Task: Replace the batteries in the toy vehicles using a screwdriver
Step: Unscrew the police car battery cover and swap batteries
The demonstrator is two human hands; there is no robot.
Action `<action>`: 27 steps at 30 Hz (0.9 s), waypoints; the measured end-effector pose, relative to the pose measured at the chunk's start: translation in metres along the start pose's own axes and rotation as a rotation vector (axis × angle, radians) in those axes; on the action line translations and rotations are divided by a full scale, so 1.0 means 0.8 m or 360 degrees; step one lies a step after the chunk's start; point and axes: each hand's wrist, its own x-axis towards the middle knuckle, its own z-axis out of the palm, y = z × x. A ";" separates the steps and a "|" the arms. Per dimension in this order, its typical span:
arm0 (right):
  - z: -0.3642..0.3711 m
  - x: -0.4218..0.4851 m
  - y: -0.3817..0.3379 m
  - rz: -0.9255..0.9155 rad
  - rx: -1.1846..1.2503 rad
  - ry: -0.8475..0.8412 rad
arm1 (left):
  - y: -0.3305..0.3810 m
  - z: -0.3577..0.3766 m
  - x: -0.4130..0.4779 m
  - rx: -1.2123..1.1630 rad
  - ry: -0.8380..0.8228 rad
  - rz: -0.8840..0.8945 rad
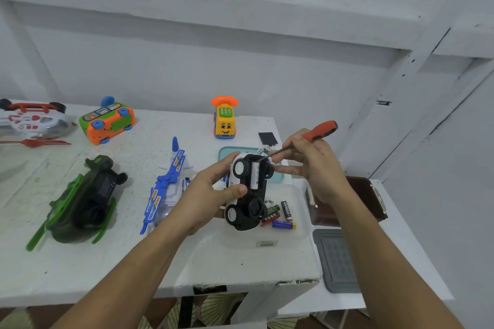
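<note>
My left hand (pixel 213 189) grips a white and black toy car (pixel 247 192), held upside down above the table with its wheels up. Its battery bay is open and a white battery (pixel 255 176) lies in it. My right hand (pixel 310 163) holds a screwdriver with an orange and black handle (pixel 320 130); its dark shaft slants down-left and the tip touches the top end of the battery bay. Several loose batteries (pixel 283 215) lie in a clear plastic tray (pixel 267 244) under the car. A black battery cover (pixel 268 138) lies on the table behind.
Other toys stand on the white table (pixel 133 256): a green helicopter (pixel 83 200), a blue and white plane (pixel 167 189), a yellow phone car (pixel 225 119), an orange and green bus (pixel 108 121), a red and white vehicle (pixel 32 121). A teal lid (pixel 227 152), a brown box (pixel 369 195) and a grey lid (pixel 336 262) lie at the right.
</note>
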 end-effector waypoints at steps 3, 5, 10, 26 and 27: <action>-0.010 0.000 0.003 0.0055 0.0042 -0.0011 | 0.001 0.000 0.003 0.0049 0.0008 -0.0019; -0.017 -0.002 0.006 0.0086 0.0044 -0.0026 | 0.002 -0.001 0.004 0.0107 0.0008 -0.0030; -0.040 -0.007 0.019 0.0187 -0.0011 0.0023 | 0.005 0.000 0.002 0.0168 -0.0011 -0.0030; -0.061 0.044 0.036 0.0548 -0.0199 0.0064 | 0.018 -0.008 0.008 -0.0111 0.0215 0.0166; -0.060 0.053 0.036 0.0534 -0.0253 0.0039 | 0.020 -0.010 0.009 -0.0128 0.0244 0.0171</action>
